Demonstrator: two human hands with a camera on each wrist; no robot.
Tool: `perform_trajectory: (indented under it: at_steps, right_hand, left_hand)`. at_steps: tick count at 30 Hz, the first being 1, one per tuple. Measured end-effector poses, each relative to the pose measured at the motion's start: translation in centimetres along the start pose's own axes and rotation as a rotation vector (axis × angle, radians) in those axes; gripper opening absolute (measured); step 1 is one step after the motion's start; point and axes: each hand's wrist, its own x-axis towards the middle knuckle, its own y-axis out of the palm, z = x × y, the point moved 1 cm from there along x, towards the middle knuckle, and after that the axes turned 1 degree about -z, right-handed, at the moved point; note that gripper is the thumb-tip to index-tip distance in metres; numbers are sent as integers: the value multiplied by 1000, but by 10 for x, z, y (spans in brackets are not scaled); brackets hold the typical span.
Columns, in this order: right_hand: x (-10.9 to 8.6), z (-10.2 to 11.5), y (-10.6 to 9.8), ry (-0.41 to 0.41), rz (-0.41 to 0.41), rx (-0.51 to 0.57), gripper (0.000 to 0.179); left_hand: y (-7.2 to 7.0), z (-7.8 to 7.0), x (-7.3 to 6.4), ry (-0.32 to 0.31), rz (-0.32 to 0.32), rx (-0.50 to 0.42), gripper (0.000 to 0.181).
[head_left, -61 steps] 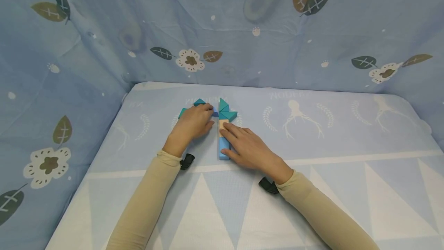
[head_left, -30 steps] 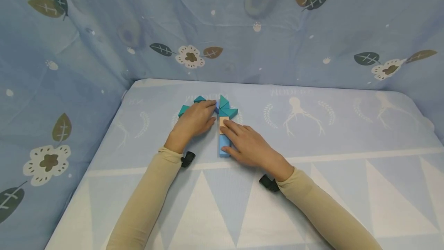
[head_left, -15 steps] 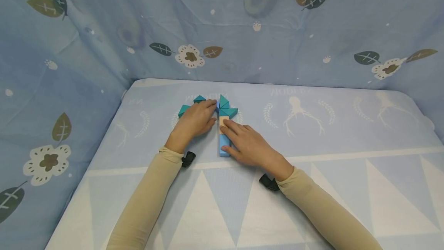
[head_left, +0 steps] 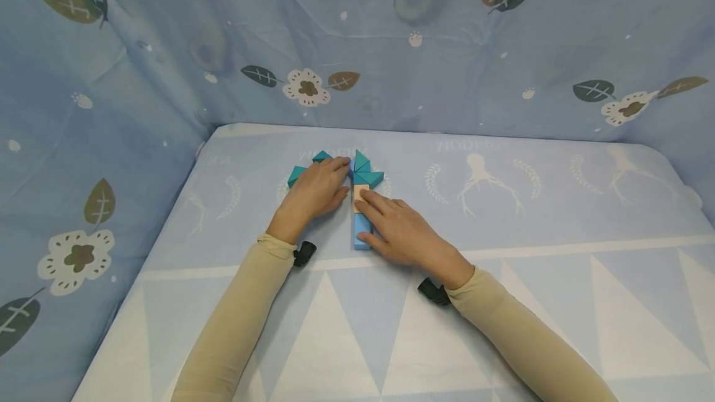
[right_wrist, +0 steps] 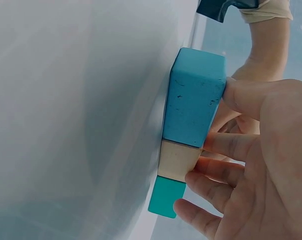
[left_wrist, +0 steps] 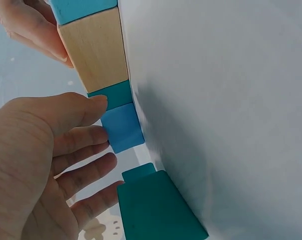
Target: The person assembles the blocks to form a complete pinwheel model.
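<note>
A column of toy blocks lies on the mat: a light blue block (head_left: 361,231) nearest the person, a bare-wood block (head_left: 357,197) beyond it, and several teal triangular blocks (head_left: 363,166) at the far end. My left hand (head_left: 315,188) touches the far left side of the column with its fingertips. There, a small blue block (left_wrist: 123,127) sits beside the thumb and index finger. My right hand (head_left: 399,228) rests along the right side, its fingers extended over the wood and light blue blocks (right_wrist: 196,100). Part of the column is hidden under that hand.
Loose teal blocks lie left of and behind my left hand, one at the left (head_left: 296,175) and one behind (head_left: 321,156). A blue patterned cloth (head_left: 419,48) rises past the mat's far edge. Black wrist cameras (head_left: 432,292) hang below both cuffs.
Two seconds ago the small blue block showed lower and more to the left; it now stands close against the teal blocks. Since one second ago both hands have stayed almost still.
</note>
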Motion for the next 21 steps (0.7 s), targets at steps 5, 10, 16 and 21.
perform_trajectory:
  at_steps: [5, 10, 16, 21]
  right_hand:
    - [0, 0, 0, 3, 1, 3, 61]
    - [0, 0, -1, 7, 7, 7, 61]
    - [0, -1, 0, 0, -2, 6, 61]
    - [0, -2, 1, -1, 0, 1, 61]
  left_hand:
    - [0, 0, 1, -7, 9, -8, 53]
    - [-1, 0, 2, -4, 12, -1, 54]
    - [-2, 1, 1, 13, -2, -9, 52]
    - [-1, 3, 0, 22, -11, -20, 51]
